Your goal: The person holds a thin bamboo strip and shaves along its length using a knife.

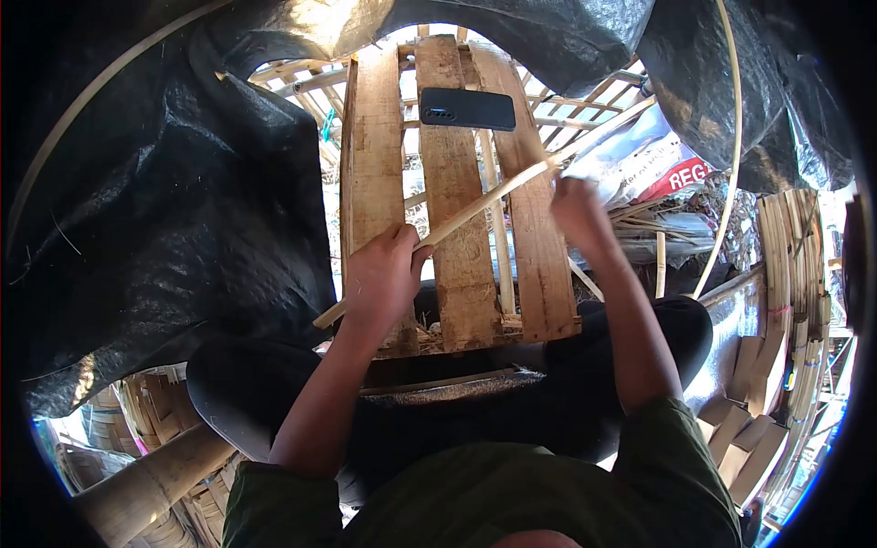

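Note:
My left hand (pixel 387 274) is wrapped round a long, pale bamboo strip (pixel 484 198) near its lower left end. The strip slants up to the right across a slatted wooden bench (pixel 375 173). Close to the strip's middle, on the right, is my right hand (pixel 578 212), blurred by motion, with its fingers curled; what it holds, if anything, cannot be made out. A black phone (pixel 468 109) lies on the far part of the slats.
Black plastic sheeting (pixel 210 201) hangs at the left and along the top. Bundled bamboo strips (pixel 793 274) stand at the far right. A printed red and white sack (pixel 671 173) lies beyond my right hand. A thick bamboo pole (pixel 155 479) is at the lower left.

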{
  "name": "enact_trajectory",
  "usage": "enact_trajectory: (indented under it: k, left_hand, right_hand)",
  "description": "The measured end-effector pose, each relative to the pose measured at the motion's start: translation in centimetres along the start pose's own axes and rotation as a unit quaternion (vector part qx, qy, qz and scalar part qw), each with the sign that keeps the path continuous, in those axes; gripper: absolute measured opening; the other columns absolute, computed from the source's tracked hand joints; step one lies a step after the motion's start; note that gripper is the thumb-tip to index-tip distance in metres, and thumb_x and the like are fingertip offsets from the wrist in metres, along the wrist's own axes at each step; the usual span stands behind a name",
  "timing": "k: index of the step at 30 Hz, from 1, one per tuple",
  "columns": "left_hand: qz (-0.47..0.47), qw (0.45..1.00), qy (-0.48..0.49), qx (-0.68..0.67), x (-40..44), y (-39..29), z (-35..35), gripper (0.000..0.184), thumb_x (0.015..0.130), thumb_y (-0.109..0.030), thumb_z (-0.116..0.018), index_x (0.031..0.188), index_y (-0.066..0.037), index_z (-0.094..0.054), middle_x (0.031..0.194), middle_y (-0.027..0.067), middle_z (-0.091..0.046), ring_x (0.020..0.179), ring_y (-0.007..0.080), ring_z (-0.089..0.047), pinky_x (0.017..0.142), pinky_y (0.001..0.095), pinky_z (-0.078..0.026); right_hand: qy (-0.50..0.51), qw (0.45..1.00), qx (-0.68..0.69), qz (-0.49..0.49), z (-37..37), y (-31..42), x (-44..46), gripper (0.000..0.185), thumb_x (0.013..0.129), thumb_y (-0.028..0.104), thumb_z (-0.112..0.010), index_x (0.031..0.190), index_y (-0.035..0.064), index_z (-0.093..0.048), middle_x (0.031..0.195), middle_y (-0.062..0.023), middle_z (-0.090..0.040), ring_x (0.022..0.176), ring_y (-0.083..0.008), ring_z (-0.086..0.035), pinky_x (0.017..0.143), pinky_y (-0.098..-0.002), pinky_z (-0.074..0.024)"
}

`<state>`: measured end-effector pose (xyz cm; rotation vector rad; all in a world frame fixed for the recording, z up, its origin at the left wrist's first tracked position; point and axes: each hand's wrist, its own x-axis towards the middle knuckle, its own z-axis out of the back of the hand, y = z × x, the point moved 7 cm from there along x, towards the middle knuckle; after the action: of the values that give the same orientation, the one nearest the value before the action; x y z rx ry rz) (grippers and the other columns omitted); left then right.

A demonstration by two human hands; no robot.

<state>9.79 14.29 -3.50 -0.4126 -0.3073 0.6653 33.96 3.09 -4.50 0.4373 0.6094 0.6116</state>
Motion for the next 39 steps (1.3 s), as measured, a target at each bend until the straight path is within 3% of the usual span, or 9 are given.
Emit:
enact_trajectory:
  k: [13,19,21,24,31,35,37,38,39]
  left_hand:
    - [-0.011,1.000,-0.009,-0.014,0.2,0.1,0.0,0.025,0.088,-0.023,-0.073,0.082,-0.004,-0.058,0.078,0.0124,-0.063,0.071,0.0335,-0.065,0.062,0.0433,-0.050]
    - [-0.018,1.000,-0.009,0.006,0.1,0.1,-0.1,0.025,0.087,-0.022,-0.073,0.083,-0.003,-0.058,0.077,0.0118,-0.062,0.069,0.0312,-0.067,0.061,0.0421,-0.053]
    - [-0.027,0.999,-0.005,0.018,0.1,-0.2,0.0,0.024,0.087,-0.022,-0.073,0.083,-0.003,-0.058,0.077,0.0119,-0.062,0.070,0.0311,-0.067,0.061,0.0420,-0.053]
    - [-0.012,1.000,0.004,0.009,0.1,-0.1,0.1,0.025,0.087,-0.022,-0.072,0.084,-0.003,-0.058,0.077,0.0120,-0.062,0.071,0.0311,-0.067,0.061,0.0420,-0.053]
    - [-0.018,1.000,0.004,0.000,0.2,0.0,0.0,0.025,0.087,-0.023,-0.073,0.083,-0.003,-0.058,0.078,0.0118,-0.062,0.071,0.0310,-0.067,0.062,0.0420,-0.053]
    - [-0.017,1.000,-0.009,0.013,0.1,0.1,-0.1,0.025,0.088,-0.024,-0.072,0.082,-0.004,-0.058,0.078,0.0119,-0.062,0.070,0.0322,-0.066,0.062,0.0429,-0.051]
    - [-0.024,1.000,-0.016,-0.001,0.1,0.0,-0.1,0.026,0.089,-0.025,-0.072,0.082,-0.004,-0.058,0.077,0.0121,-0.062,0.070,0.0336,-0.065,0.062,0.0437,-0.050]
    - [-0.018,1.000,-0.013,-0.006,0.2,0.0,0.0,0.026,0.089,-0.025,-0.072,0.082,-0.004,-0.058,0.077,0.0122,-0.062,0.070,0.0336,-0.065,0.062,0.0437,-0.050]
    - [-0.013,1.000,-0.009,-0.011,0.2,0.1,0.0,0.026,0.088,-0.025,-0.072,0.082,-0.004,-0.058,0.077,0.0123,-0.062,0.070,0.0337,-0.065,0.062,0.0436,-0.050]
  right_hand:
    - [0.058,0.996,-0.037,0.064,-4.6,1.8,-2.0,0.048,0.108,0.032,-0.038,0.110,-0.0100,-0.060,0.065,-0.0134,-0.061,0.053,-0.0181,-0.061,0.043,-0.0335,-0.0499]
    - [-0.071,0.995,0.014,0.074,-3.0,0.7,-1.4,0.041,0.105,0.024,-0.042,0.089,-0.0071,-0.063,0.068,-0.0253,-0.065,0.054,-0.0406,-0.064,0.051,-0.0468,-0.0518]
    - [-0.217,0.942,-0.089,0.239,-2.6,1.0,-2.0,0.043,0.106,0.025,-0.040,0.090,-0.0086,-0.062,0.063,-0.0216,-0.063,0.051,-0.0358,-0.065,0.048,-0.0437,-0.0516]
    - [0.062,0.995,0.077,-0.034,0.2,0.1,-0.2,0.046,0.108,0.033,-0.036,0.085,-0.0007,-0.058,0.053,-0.0029,-0.047,0.039,-0.0137,-0.047,0.039,-0.0326,-0.0454]
    - [0.151,0.988,0.043,-0.005,-4.0,1.8,-2.6,0.042,0.108,0.031,-0.038,0.097,-0.0043,-0.058,0.061,-0.0051,-0.050,0.045,-0.0158,-0.051,0.039,-0.0316,-0.0457]
    - [-0.041,0.995,0.087,-0.022,-1.4,-1.6,0.0,0.043,0.108,0.030,-0.037,0.100,-0.0060,-0.058,0.059,-0.0039,-0.050,0.043,-0.0141,-0.050,0.040,-0.0325,-0.0458]
    - [-0.124,0.900,-0.140,0.393,-8.7,-3.9,0.8,0.043,0.107,0.032,-0.039,0.101,-0.0056,-0.059,0.060,-0.0032,-0.051,0.044,-0.0155,-0.049,0.040,-0.0324,-0.0456]
    - [0.080,0.996,0.041,0.012,-5.7,2.0,-3.3,0.045,0.107,0.031,-0.038,0.088,-0.0044,-0.058,0.062,-0.0126,-0.058,0.049,-0.0214,-0.062,0.043,-0.0325,-0.0508]
    - [0.079,0.996,0.043,0.011,-4.1,2.6,-3.6,0.045,0.107,0.031,-0.038,0.088,-0.0044,-0.058,0.062,-0.0126,-0.058,0.049,-0.0214,-0.062,0.043,-0.0325,-0.0508]
